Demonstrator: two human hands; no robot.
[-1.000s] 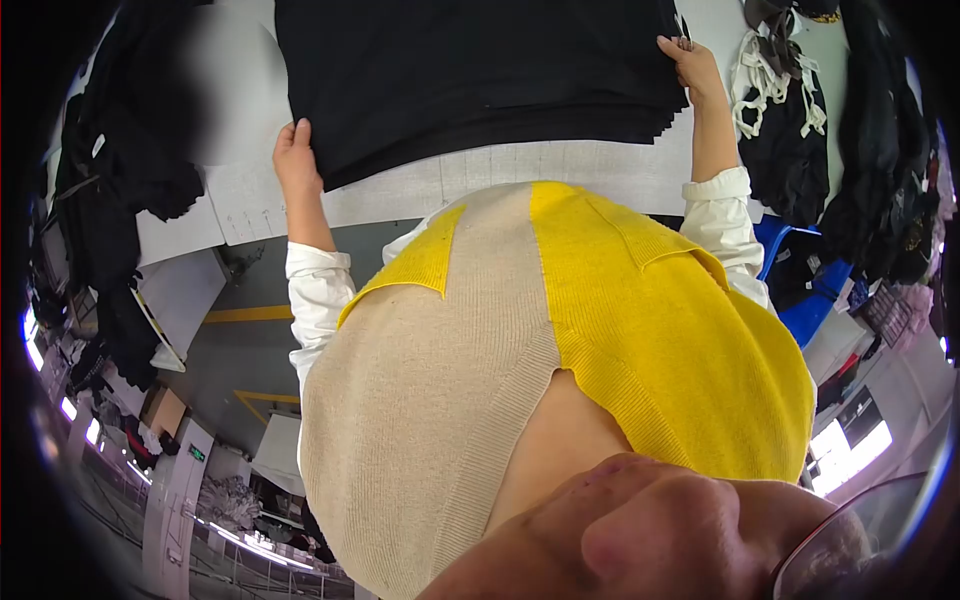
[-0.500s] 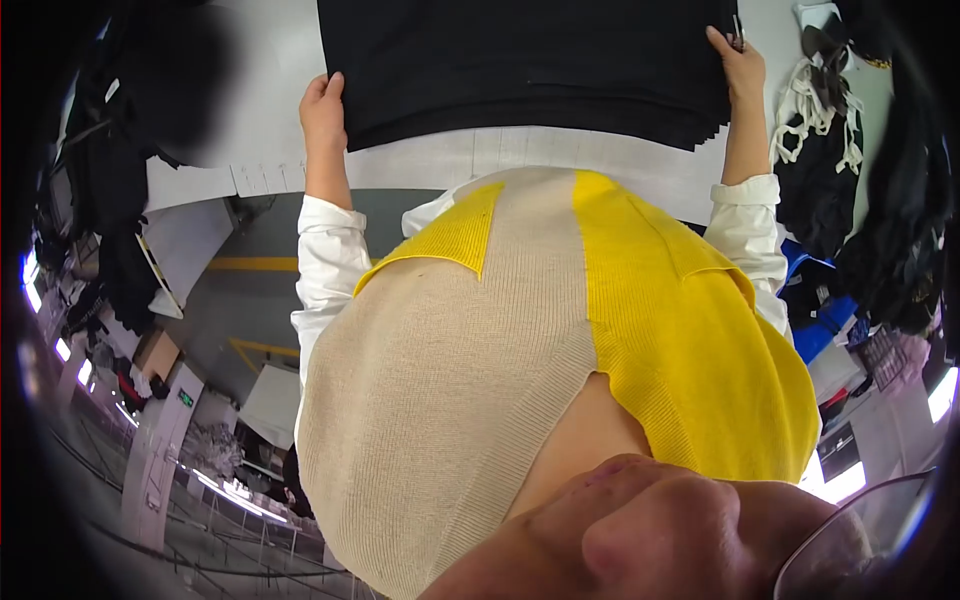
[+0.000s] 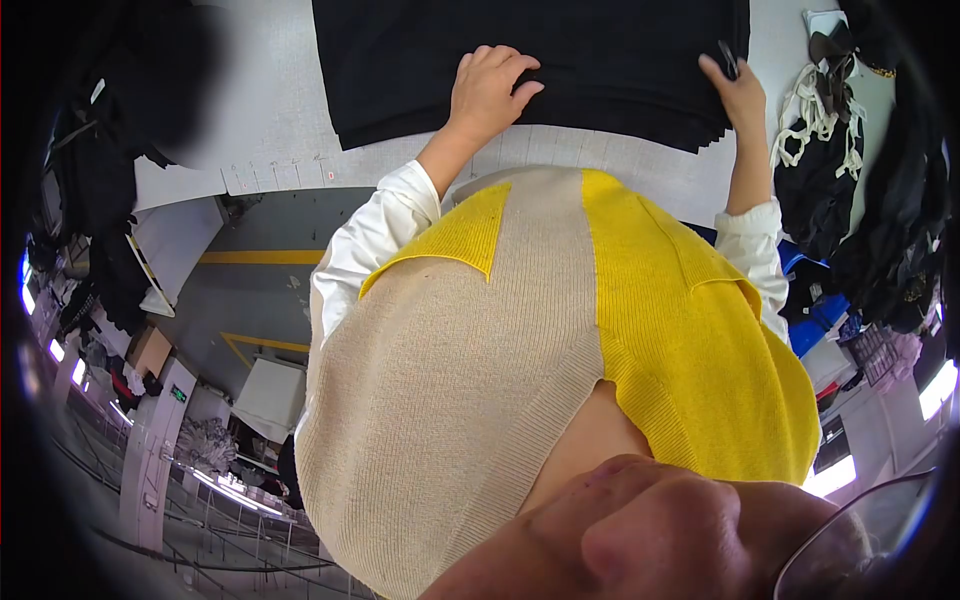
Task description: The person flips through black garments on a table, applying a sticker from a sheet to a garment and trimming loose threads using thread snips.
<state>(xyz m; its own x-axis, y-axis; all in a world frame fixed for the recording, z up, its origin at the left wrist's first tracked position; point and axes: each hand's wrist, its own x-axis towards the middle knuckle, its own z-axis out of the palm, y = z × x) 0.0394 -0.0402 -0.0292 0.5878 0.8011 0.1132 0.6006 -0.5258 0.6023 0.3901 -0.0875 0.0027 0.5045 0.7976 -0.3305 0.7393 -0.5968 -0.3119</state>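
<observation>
Head view | Left hand (image 3: 488, 92), fingers apart, reaches 12 o'clock, freeing black cloth (image 3: 600, 50) edge at 11 | Right hand (image 3: 742, 100), grip unclear

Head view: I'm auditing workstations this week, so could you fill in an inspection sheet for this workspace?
Surface: pale table, small marks along its near edge.
Job's things: layered black fabric stack; narrow metal tool, exact type unclear.
Clutter: white straps and black cloth to the right.
Left hand: fingers spread over the stack, contact unclear.
Right hand: holds the metal tool by the stack's right edge.
Cables: nothing seen on the table.
Surroundings: grey floor with yellow line, cardboard box, green sign.
</observation>
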